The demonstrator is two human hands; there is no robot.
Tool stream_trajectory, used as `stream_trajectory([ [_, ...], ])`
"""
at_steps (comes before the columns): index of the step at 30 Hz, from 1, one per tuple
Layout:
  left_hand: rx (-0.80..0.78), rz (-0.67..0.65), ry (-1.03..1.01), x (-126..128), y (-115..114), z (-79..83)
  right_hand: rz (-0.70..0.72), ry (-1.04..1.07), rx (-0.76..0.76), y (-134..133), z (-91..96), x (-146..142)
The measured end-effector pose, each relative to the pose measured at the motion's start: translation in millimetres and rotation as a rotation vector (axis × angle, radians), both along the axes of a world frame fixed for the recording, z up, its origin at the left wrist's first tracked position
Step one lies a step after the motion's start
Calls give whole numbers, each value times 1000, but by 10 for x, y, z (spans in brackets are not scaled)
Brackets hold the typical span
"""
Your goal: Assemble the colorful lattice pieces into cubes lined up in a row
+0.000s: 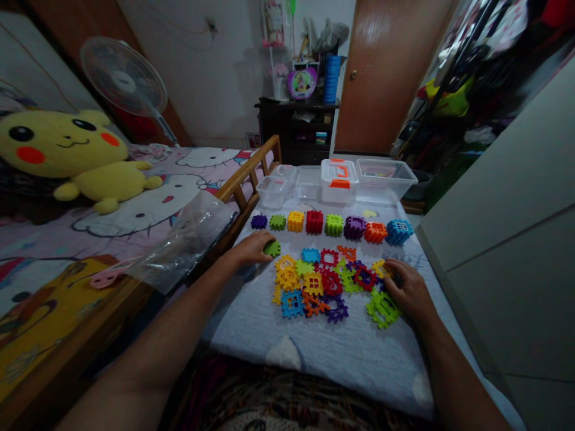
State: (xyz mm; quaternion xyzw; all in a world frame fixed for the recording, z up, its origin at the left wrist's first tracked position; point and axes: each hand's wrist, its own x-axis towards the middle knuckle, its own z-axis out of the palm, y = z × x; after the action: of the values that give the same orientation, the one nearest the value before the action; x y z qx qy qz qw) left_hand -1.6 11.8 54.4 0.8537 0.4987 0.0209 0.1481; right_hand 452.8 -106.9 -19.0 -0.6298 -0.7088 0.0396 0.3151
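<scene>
Four containers stand along the far edge of the cloth-covered desk [287, 329]. From left: a clear, open plastic bin [271, 194]; a shallower clear plastic tray [309, 190]; a clear plastic box with orange latches and an orange handle [340, 190], lid on, contents not legible; and a large clear rectangular plastic tub [390, 187], open, with something coloured and flat lying inside, too indistinct to identify.

In front of them runs a row of notched plastic stacks [314, 222], sorted by colour: dark blue, green, yellow, red, lime, purple, orange, blue. Nearer the person lies a loose pile of mixed-colour notched plastic pieces [313, 283].

The left hand [255, 248] has its grip closed on a flat green notched piece [272, 248], left of the pile, just below the row. The right hand [408, 288] is at a yellow notched piece [380, 267] on the pile's right end, fingers bent; whether its grip holds anything cannot be told. A lime-green openwork piece [383, 309] lies just beside it.
</scene>
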Motion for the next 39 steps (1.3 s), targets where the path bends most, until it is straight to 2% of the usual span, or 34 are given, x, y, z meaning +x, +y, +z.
stream_trajectory([
  [7,0,-38,5,17,51,-12,12,3,6,11,-29,22],
  [13,-22,-66,63,50,36,46,12,14,11,5,11,-7],
  [20,-27,-21,44,59,27,44,-3,28,3,-6,12,-14],
  [34,58,-64,120,116,81,27,-1,36,-3,-9,12,-9],
  [39,99,-66,65,46,141,56,0,29,0,-1,-11,16],
])
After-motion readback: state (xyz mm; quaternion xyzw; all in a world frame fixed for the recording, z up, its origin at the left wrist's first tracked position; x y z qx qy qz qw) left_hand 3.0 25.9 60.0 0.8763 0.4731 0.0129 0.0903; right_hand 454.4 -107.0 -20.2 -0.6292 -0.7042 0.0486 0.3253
